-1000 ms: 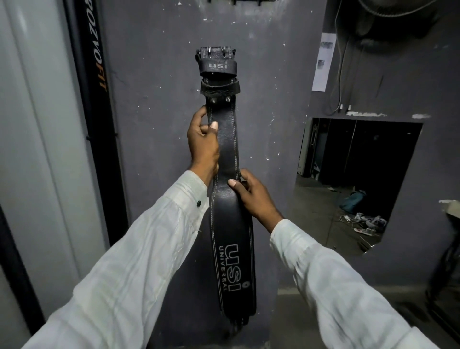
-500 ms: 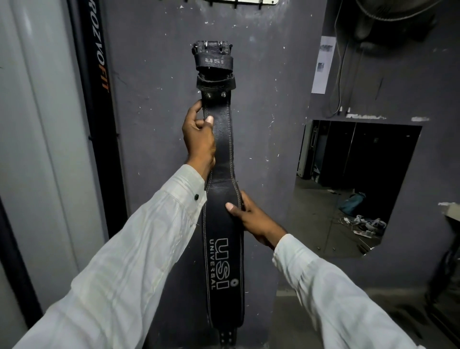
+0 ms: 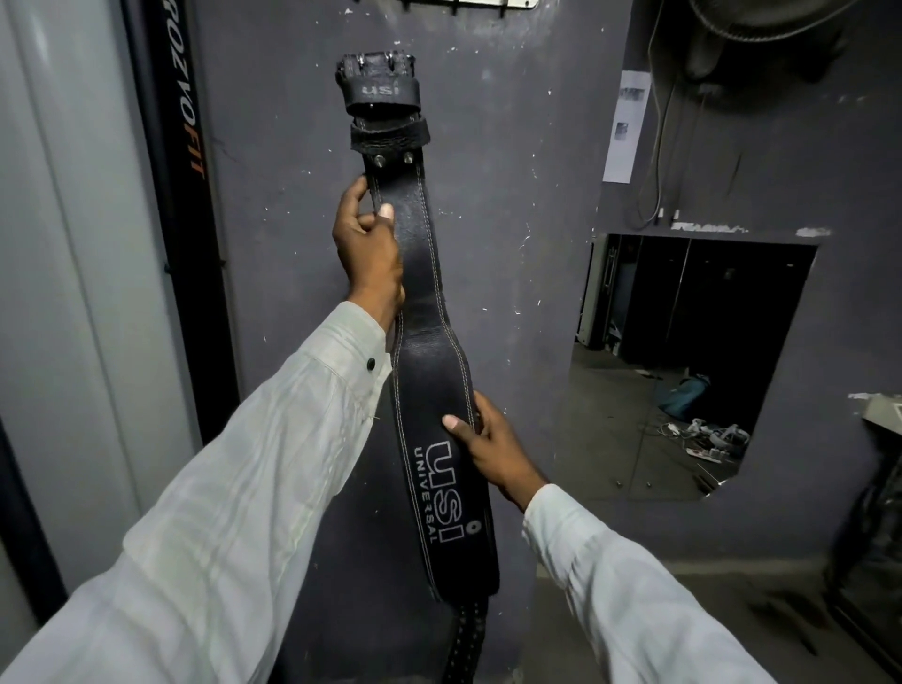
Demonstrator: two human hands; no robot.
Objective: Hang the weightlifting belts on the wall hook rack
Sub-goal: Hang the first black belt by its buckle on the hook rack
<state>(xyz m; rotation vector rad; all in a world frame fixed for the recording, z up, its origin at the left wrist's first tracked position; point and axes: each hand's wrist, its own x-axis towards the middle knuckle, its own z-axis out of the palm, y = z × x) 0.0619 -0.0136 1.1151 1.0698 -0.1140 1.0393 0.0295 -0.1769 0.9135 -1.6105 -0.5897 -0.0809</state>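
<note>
Hook rack [image 3: 472, 4] sits high on the grey wall [image 3: 527, 205] ahead of me. Off right, a teal bag [image 3: 686, 390] and tangled cables [image 3: 707, 435] lie on the floor [image 3: 610, 420].

The belt [image 3: 423, 273] stands upright before the wall [image 3: 512, 244], buckle end below the hook rack [image 3: 473, 3].

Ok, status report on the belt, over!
Left hand grips belt below the buckle. Right hand holds the wide part. Hook rack overhead, belt not hung yet.
</note>
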